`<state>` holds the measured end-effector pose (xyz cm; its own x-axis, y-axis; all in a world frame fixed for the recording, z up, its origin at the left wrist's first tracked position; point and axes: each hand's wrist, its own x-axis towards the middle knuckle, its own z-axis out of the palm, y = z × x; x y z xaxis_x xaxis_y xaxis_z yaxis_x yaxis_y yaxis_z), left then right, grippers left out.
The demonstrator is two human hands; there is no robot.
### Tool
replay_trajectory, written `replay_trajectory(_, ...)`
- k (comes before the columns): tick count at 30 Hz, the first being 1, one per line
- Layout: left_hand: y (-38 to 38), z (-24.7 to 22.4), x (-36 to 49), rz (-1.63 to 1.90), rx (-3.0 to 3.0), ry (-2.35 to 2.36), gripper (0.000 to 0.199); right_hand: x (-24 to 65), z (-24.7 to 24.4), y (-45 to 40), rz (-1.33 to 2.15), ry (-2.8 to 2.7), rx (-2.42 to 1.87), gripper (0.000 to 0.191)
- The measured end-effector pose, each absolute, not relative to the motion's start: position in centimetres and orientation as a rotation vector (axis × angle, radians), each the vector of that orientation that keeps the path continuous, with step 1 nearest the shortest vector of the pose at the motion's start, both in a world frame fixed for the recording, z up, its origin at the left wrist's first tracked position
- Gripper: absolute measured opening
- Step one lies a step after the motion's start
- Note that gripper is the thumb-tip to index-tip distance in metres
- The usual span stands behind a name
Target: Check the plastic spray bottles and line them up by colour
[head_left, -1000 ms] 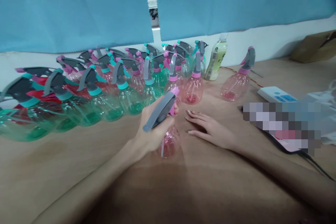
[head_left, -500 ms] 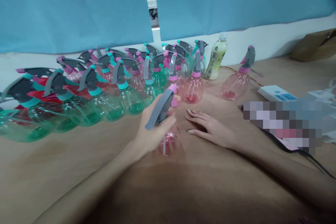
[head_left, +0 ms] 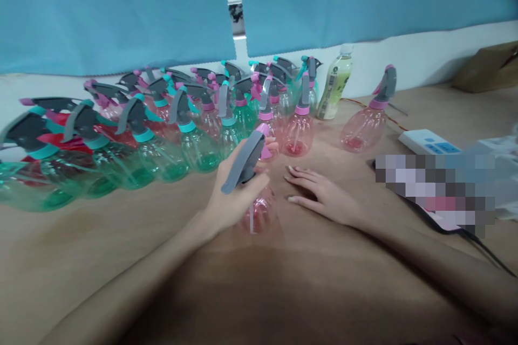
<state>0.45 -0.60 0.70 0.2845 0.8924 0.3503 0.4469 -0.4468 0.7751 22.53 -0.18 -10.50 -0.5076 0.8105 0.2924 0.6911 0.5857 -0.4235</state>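
Note:
My left hand (head_left: 237, 186) is wrapped round the neck of a pink spray bottle (head_left: 259, 213) with a grey and pink trigger head, upright on the brown table (head_left: 202, 275). My right hand (head_left: 324, 194) lies on the table to the right of that bottle, fingers apart, holding nothing. Just behind my hands stands another pink spray bottle (head_left: 298, 132). A further pink spray bottle (head_left: 364, 126) stands apart on the right, beyond my right hand.
Rows of green and pink spray bottles (head_left: 202, 148) stretch from the left to the middle. A drink bottle (head_left: 335, 86) stands behind. At the right are a white box with blue buttons (head_left: 431, 143), a blurred-out flat object (head_left: 429, 194), clear plastic and a brown bag (head_left: 485, 67).
The view has shifted slightly. My left hand still grips the pink spray bottle, and my right hand still lies in about the same place.

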Motion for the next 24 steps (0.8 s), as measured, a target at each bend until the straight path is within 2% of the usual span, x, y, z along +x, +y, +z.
replay_trajectory(4, -0.46, 0.65, 0.39, 1.077, 1.978, 1.128, 0.026, 22.6, -10.52, -0.2, 0.356, -2.356, -1.192, 0.052)
replay_trajectory(11, -0.54, 0.85, 0.5, 1.081, 1.994, 1.104, 0.011, 22.54, -10.43, -0.28, 0.356, -2.353, -1.21, 0.053)
replay_trajectory(24, -0.25, 0.69, 0.6, 1.037, 2.028, 1.117, 0.042, 22.57, -10.54, -0.25, 0.352, -2.346, -1.193, 0.051)
